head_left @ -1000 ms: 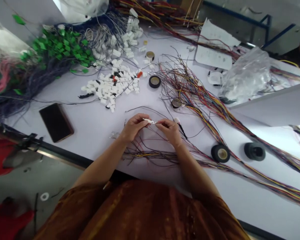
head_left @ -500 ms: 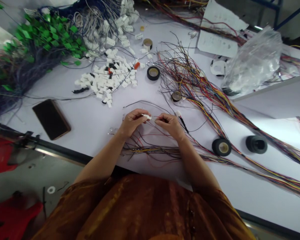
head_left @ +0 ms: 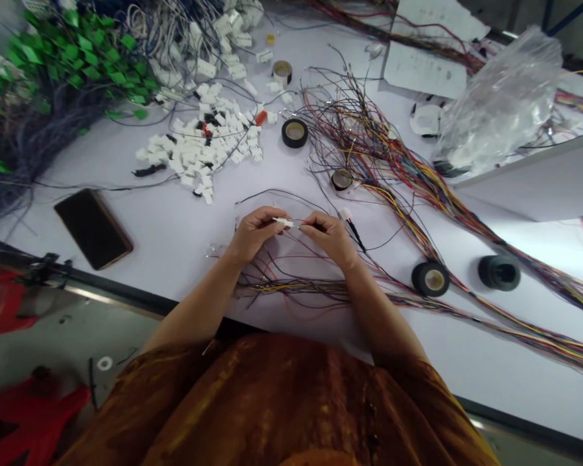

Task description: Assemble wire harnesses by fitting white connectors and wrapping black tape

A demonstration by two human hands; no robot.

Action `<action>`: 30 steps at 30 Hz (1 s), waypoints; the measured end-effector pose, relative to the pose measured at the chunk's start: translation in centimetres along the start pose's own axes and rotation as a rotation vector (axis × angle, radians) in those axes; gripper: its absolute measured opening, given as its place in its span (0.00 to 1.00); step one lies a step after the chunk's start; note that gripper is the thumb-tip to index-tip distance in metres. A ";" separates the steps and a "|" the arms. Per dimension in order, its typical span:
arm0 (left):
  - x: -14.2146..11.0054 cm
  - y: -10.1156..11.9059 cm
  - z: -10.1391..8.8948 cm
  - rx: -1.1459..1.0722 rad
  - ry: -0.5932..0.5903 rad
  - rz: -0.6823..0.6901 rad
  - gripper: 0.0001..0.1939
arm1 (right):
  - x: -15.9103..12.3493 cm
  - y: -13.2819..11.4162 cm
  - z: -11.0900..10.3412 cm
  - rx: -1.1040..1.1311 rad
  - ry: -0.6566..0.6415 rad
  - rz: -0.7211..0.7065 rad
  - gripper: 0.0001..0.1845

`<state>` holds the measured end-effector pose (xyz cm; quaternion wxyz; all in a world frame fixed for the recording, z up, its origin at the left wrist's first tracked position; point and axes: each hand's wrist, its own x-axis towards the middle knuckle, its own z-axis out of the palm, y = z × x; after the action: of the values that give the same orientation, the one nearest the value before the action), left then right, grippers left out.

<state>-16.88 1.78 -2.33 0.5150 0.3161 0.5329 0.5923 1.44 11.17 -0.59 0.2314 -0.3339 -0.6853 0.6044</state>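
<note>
White connector [head_left: 282, 222] sits pinched in your left hand [head_left: 255, 234] at frame centre; your right hand [head_left: 328, 238] pinches a thin wire [head_left: 295, 222] just beside it. Keep both grips steady and the wire end straight, away from the loose coloured wires [head_left: 291, 291] below.

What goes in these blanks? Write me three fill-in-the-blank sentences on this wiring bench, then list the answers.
The left hand pinches a small ____ connector between finger and thumb.
The connectors bunched on wires at the far left of the bench are ____.
The smartphone lies to the ____ of both hands.

Answers: white; green; left.
</note>
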 end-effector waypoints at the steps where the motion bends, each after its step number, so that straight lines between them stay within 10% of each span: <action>1: 0.0 -0.1 0.0 0.003 0.001 -0.001 0.12 | 0.0 0.0 0.0 0.004 -0.008 0.007 0.11; 19: -0.3 0.6 1.2 0.068 0.069 -0.037 0.14 | -0.8 0.8 1.8 -0.186 0.166 -0.243 0.08; 30: -0.6 0.5 1.1 0.049 0.066 -0.029 0.13 | -0.7 0.5 1.6 -0.079 0.120 -0.126 0.09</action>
<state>-15.87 1.59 -1.54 0.4978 0.3010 0.5687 0.5815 0.86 9.66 -1.33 0.2960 -0.3346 -0.7132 0.5401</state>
